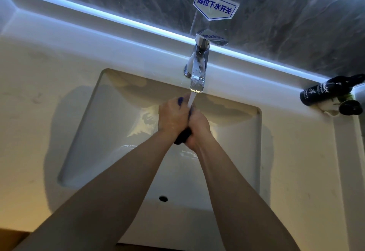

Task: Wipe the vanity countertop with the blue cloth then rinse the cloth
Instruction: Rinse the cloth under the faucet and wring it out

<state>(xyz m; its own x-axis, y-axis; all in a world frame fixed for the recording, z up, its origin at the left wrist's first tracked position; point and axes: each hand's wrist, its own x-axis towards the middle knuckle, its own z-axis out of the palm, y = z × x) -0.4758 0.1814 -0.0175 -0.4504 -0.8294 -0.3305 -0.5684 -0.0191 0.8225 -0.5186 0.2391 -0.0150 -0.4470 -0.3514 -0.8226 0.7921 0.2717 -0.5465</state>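
Both my hands are clasped together over the white sink basin (118, 132), under water running from the chrome faucet (197, 67). My left hand (173, 115) and my right hand (198, 130) squeeze the blue cloth (182, 136) between them. Only a dark bunched end below the palms and a small blue bit near my left fingers show; the rest is hidden. The stream lands where the hands meet. The pale vanity countertop (31, 112) surrounds the basin.
A dark bottle (324, 90) lies on the counter at the right, next to a small dark round object (350, 107). A blue-lettered sign (215, 5) hangs on the mirror above the faucet. An overflow hole (163, 198) sits in the near basin wall.
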